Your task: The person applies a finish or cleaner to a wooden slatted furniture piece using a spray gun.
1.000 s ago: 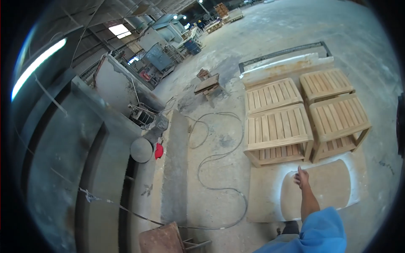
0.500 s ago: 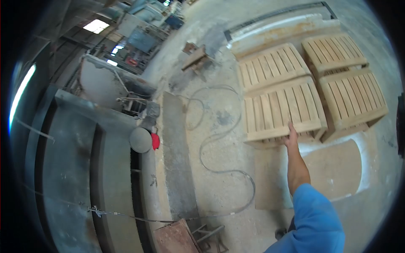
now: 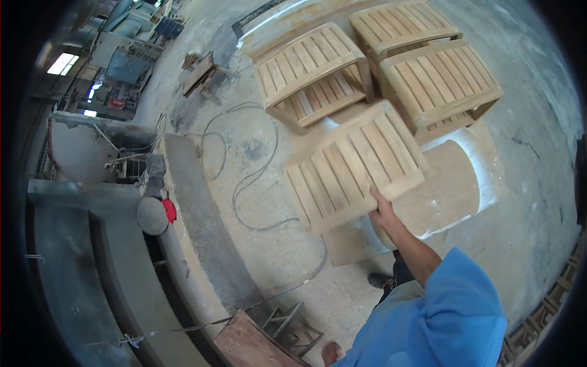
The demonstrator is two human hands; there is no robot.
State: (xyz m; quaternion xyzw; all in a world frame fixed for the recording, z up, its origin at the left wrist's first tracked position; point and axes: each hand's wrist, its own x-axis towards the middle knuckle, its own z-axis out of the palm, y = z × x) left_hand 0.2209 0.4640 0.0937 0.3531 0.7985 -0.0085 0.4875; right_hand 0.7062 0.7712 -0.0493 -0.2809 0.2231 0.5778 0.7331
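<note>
My right hand [image 3: 383,208] grips the near edge of a small slatted wooden table [image 3: 351,165], its thumb on the top and its fingers hidden beneath. The table is tilted, apart from the other tables, and its underside is out of sight. Just beyond it stands a matching slatted table [image 3: 312,61] with a slatted lower shelf. Two more like it, a far one [image 3: 403,24] and a nearer one [image 3: 440,85], stand to the right. My left hand [image 3: 332,353] shows only in part at the bottom edge, below a metal-legged stand; its fingers cannot be made out.
A brown board [image 3: 449,183] with white dust around it lies on the floor by my foot [image 3: 379,280]. A hose [image 3: 269,165] winds across the concrete. To the left run a low ledge [image 3: 202,220] and grey metal panels [image 3: 67,263]. A reddish board [image 3: 254,342] stands at the bottom.
My right hand has pulled the near left table away from the group, toward me. The view has turned, and my left hand now shows at the bottom.
</note>
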